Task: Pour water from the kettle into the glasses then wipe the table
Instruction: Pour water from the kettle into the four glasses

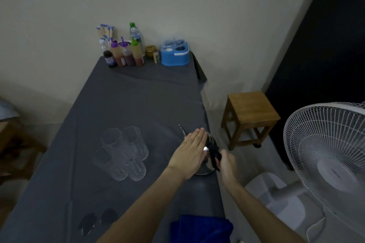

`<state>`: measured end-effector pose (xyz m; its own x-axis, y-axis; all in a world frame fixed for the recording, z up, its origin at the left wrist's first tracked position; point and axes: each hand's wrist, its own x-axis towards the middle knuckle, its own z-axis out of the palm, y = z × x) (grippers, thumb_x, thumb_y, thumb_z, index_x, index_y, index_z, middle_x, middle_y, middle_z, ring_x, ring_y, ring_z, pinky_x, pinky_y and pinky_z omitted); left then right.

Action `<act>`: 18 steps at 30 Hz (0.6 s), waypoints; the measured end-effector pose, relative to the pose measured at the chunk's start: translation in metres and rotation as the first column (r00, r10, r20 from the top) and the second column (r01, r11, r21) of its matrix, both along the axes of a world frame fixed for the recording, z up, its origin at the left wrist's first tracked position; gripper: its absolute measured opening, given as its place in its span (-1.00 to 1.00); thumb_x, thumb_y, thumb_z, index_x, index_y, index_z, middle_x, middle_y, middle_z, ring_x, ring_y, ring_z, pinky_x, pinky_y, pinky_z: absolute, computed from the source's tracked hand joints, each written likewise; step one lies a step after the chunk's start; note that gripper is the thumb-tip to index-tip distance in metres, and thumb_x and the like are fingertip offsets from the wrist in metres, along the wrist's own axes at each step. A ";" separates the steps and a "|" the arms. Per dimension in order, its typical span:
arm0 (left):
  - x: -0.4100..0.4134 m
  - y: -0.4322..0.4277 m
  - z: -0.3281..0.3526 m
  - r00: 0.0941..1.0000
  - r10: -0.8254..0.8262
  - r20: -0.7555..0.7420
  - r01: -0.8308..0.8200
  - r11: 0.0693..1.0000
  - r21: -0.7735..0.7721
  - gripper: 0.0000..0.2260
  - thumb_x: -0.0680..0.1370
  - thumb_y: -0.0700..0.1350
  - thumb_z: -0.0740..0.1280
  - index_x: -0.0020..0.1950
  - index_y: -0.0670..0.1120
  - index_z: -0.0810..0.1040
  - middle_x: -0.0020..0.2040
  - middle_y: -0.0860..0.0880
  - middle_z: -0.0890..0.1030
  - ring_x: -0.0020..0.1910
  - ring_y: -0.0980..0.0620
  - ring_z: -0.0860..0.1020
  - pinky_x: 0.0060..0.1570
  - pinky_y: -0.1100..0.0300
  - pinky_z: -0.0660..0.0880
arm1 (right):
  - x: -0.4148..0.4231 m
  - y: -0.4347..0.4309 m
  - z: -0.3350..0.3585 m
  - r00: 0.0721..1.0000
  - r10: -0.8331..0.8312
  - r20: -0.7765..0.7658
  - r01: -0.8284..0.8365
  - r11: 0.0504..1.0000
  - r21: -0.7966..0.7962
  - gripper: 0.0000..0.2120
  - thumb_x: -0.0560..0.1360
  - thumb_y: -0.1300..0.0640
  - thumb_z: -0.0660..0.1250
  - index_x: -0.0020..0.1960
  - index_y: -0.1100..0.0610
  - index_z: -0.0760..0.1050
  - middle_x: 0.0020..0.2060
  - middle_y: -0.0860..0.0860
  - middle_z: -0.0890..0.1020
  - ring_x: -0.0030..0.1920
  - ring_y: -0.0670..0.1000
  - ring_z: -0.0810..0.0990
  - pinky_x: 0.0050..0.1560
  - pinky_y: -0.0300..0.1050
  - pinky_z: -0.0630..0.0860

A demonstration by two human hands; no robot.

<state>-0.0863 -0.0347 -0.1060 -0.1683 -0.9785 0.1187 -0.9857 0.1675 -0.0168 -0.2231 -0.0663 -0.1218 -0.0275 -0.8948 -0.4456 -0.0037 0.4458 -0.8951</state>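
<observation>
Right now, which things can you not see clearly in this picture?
Head view only:
- kettle: lid covered by the flat left hand; water level unseen.
- handle: partly wrapped by the right hand.
- glasses: transparent, too dim to judge contents.
- blue cloth: cut by the bottom edge.

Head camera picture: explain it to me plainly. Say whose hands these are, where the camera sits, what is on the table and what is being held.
There is no machine here. A person wears one wide-angle camera on the head, looking down at their own bare hands. The left hand lies flat on top of a steel kettle; the right hand grips its black handle. On the grey table stand four empty glasses, with a blue cloth at the near edge and sauce bottles by the wall. A wooden stool and a white fan stand to the right.
</observation>
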 end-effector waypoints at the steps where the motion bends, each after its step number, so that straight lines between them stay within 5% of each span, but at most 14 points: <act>1: -0.001 0.000 0.002 1.000 -0.010 -0.006 0.010 1.000 0.008 -0.47 0.63 0.03 -0.15 0.52 -0.22 0.15 0.54 -0.16 0.18 0.52 -0.07 0.16 0.48 0.05 0.02 | -0.001 0.001 0.002 1.000 -0.009 0.004 0.009 1.000 -0.006 -0.69 0.59 0.24 0.13 -0.29 0.19 0.49 -0.35 0.11 0.53 -0.29 0.07 0.51 -0.26 -0.09 0.42; 4: -0.005 0.003 0.005 0.999 -0.027 -0.032 0.027 0.999 0.023 -0.42 0.60 0.05 -0.28 0.55 -0.21 -0.02 0.57 -0.17 0.01 0.55 -0.08 -0.01 0.49 0.07 -0.16 | -0.005 0.004 0.009 1.000 -0.027 0.015 0.027 1.000 -0.009 -0.69 0.60 0.24 0.13 -0.28 0.18 0.50 -0.35 0.11 0.54 -0.27 0.09 0.52 -0.26 -0.09 0.42; 13: -0.001 0.032 0.024 0.991 -0.014 -0.131 -0.001 0.994 -0.111 -0.52 0.67 0.02 -0.07 0.53 -0.20 0.12 0.54 -0.16 0.17 0.53 -0.07 0.11 0.49 -0.01 0.10 | -0.005 0.025 0.039 0.999 0.049 -0.019 -0.051 0.990 -0.131 -0.70 0.61 0.23 0.12 -0.25 0.15 0.50 -0.34 0.08 0.54 -0.27 0.04 0.52 -0.27 -0.12 0.41; 18: 0.015 0.061 0.045 0.984 -0.004 -0.178 -0.028 0.984 -0.176 -0.52 0.68 0.02 -0.05 0.52 -0.21 0.14 0.54 -0.16 0.17 0.53 -0.06 0.11 0.49 -0.02 0.05 | 0.011 0.034 0.065 0.993 0.080 -0.083 -0.094 0.980 -0.176 -0.72 0.59 0.23 0.17 -0.27 0.13 0.49 -0.33 0.07 0.53 -0.27 0.02 0.49 -0.28 -0.12 0.38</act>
<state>-0.0712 0.0266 -0.0607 -0.1169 -0.9411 0.3173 -0.9776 0.1654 0.1301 -0.2126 -0.0323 -0.0565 0.0265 -0.9604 -0.2772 -0.1060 0.2731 -0.9561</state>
